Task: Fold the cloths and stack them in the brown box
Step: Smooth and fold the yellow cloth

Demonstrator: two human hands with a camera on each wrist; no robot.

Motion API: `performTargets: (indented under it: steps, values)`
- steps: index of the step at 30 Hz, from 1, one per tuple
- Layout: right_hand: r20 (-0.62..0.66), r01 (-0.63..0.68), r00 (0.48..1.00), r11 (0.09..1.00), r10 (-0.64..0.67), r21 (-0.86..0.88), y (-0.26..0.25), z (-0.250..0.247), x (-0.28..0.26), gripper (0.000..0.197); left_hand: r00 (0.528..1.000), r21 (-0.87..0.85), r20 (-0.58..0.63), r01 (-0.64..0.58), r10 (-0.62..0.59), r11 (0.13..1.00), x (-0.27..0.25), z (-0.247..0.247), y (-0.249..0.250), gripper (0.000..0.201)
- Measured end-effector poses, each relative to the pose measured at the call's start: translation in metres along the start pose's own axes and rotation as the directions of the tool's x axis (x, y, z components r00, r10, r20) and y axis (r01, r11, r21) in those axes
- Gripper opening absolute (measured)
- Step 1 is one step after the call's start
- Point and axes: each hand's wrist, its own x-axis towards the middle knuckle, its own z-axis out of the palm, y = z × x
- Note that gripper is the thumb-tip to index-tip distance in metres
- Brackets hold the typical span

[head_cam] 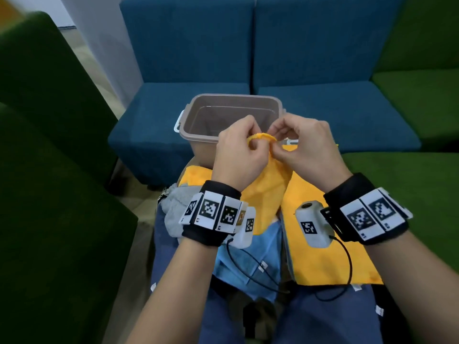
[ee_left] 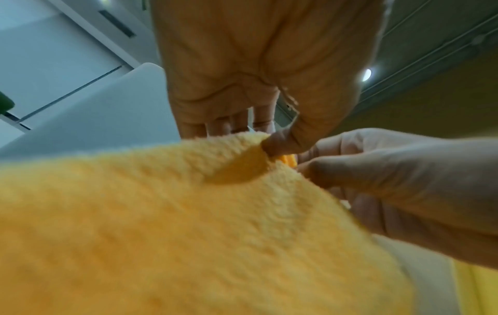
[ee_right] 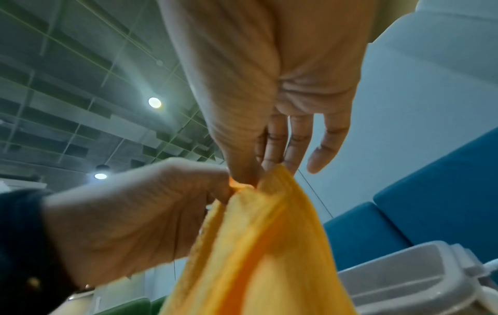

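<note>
An orange cloth [head_cam: 269, 187] hangs over my lap, lifted by its top edge. My left hand [head_cam: 239, 150] pinches that edge from the left, and my right hand [head_cam: 301, 142] pinches it close by from the right. The left wrist view shows the orange cloth [ee_left: 188, 223] up close, its edge held between thumb and fingers. In the right wrist view the orange cloth [ee_right: 258, 245] hangs from my right thumb and fingers. The brown box [head_cam: 193, 135] stands just beyond my hands, with nothing seen inside. Another orange cloth [head_cam: 327, 259] lies flat on my right thigh.
A light blue cloth [head_cam: 248, 264] and a grey cloth [head_cam: 173, 207] lie on my lap beneath the orange ones. The box sits on a blue sofa seat [head_cam: 149, 125]. Green seats [head_cam: 49, 170] flank both sides.
</note>
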Motion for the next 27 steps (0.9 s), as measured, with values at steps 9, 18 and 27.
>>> performTargets:
  steps: [9,18,27]
  values:
    - [0.056,-0.138,0.989,0.99,0.138,0.002,0.045,0.025,-0.021,0.012,0.985,-0.083,-0.076,0.15,-0.156,0.985,-0.005,-0.006,-0.004,0.027]
    - [-0.225,-0.078,0.973,0.994,0.059,-0.076,0.045,-0.021,0.003,0.004,0.978,0.107,-0.136,0.175,-0.159,0.979,0.005,-0.054,-0.033,0.017]
    - [0.439,-0.129,0.859,0.942,0.262,-0.311,0.075,-0.048,0.012,0.022,0.938,0.197,-0.253,0.291,-0.238,0.936,0.029,-0.085,-0.066,0.032]
